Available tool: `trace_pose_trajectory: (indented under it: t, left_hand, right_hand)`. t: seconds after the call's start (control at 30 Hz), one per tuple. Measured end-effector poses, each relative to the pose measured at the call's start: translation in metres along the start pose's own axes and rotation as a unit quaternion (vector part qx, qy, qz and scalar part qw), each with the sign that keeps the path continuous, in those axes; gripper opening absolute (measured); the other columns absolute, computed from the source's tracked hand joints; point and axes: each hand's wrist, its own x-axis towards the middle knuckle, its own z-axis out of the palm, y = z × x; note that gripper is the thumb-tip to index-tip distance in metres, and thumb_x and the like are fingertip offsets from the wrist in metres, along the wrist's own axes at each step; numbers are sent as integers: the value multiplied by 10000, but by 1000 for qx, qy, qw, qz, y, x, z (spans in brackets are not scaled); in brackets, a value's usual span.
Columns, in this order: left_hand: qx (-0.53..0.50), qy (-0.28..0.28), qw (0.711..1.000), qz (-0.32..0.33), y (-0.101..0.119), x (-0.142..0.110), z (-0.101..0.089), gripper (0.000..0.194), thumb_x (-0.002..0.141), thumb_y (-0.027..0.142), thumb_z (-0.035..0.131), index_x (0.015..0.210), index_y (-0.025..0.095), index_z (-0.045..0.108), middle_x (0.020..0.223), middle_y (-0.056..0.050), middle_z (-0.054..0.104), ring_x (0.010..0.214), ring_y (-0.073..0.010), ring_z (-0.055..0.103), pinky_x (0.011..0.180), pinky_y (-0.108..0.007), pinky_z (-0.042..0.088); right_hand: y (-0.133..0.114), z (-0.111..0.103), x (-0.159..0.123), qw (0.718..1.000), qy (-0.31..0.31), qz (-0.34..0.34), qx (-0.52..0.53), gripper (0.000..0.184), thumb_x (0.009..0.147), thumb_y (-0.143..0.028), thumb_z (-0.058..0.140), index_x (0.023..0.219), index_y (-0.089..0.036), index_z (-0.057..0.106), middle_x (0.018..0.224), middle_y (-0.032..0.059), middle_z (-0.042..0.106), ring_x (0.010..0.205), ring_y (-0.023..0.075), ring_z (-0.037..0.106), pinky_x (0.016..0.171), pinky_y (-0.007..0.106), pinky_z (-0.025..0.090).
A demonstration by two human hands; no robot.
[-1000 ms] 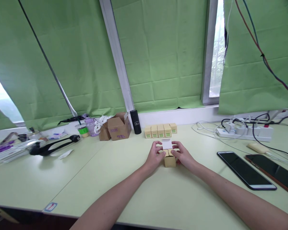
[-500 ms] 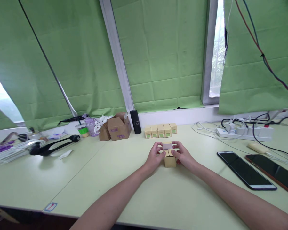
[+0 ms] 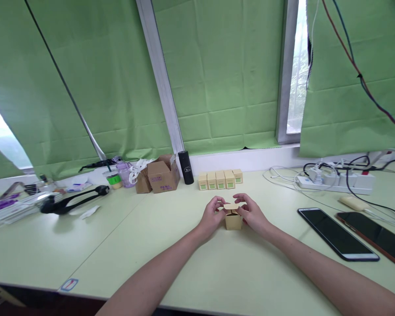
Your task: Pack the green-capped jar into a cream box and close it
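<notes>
A small tan cardboard box (image 3: pixel 233 222) stands on the table in front of me, its top lid flap (image 3: pixel 231 206) tilted partly down over the opening. My left hand (image 3: pixel 212 218) grips the box from the left, its thumb near the top edge and its fingers curled behind the flap. On the other side my right hand (image 3: pixel 254 216) holds the right edge and the flap's corner between thumb and fingers. What the box contains is hidden.
Several similar small boxes (image 3: pixel 220 180) stand in a row at the back, beside a black bottle (image 3: pixel 186 167) and an opened carton (image 3: pixel 164 176). Two phones (image 3: pixel 337 232) (image 3: pixel 378 237) lie at right, before a power strip (image 3: pixel 337 183). Black-framed glasses-like gear (image 3: pixel 73 200) lies left.
The lid flap has come down from upright toward the box opening, with my fingers and thumbs shifting along with it. The box itself stays in place.
</notes>
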Motion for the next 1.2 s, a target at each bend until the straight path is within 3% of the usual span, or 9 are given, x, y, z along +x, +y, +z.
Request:
trace_pose_trajectory:
  t: [0.23,0.43,0.57,0.77,0.97,1.2]
  left_hand:
    - [-9,2,1000,-8,3,-1,2,242,851,305,753,956,214,556,1016,-66,739,1041,-228,677,877,-327,505]
    - [-19,6,1000,-9,4,-1,2,261,838,313,765,947,212,550,1002,-59,728,1028,-222,672,886,-331,511]
    - [-13,4,1000,-9,5,-1,2,254,841,313,757,951,207,554,1012,-60,724,996,-209,661,868,-316,503]
    - [-31,9,999,-19,6,-1,0,216,813,310,736,939,205,596,989,-60,717,971,-217,655,879,-328,491]
    - [-59,6,998,-13,12,-4,-2,274,859,450,707,960,212,618,1068,-84,753,1077,-272,673,1007,-410,480]
    - [-4,7,1000,24,17,-7,-1,380,909,566,692,1011,210,607,1075,-94,731,1058,-263,650,978,-388,469]
  right_hand:
    - [-5,-3,0,999,24,-20,19,380,755,-399,631,1097,-233,644,1141,72,628,722,149,558,534,270,421]
    - [-9,-8,-4,993,36,-111,1,335,893,-505,637,1084,-232,661,1086,78,665,796,184,585,594,298,474]
    - [-14,-8,-8,986,34,-158,-41,266,894,-462,671,1046,-244,656,1096,69,675,817,185,592,677,322,527]
    - [-16,-7,-12,974,32,-205,-89,148,920,-384,632,1004,-263,648,1060,73,665,784,194,592,629,336,522]
    - [-14,-9,-13,955,32,-248,-159,98,951,-333,584,986,-273,653,1062,93,667,770,209,589,611,368,515]
    - [-11,-12,-14,919,27,-319,-230,106,942,-261,574,970,-279,675,1060,102,687,903,251,658,728,391,543]
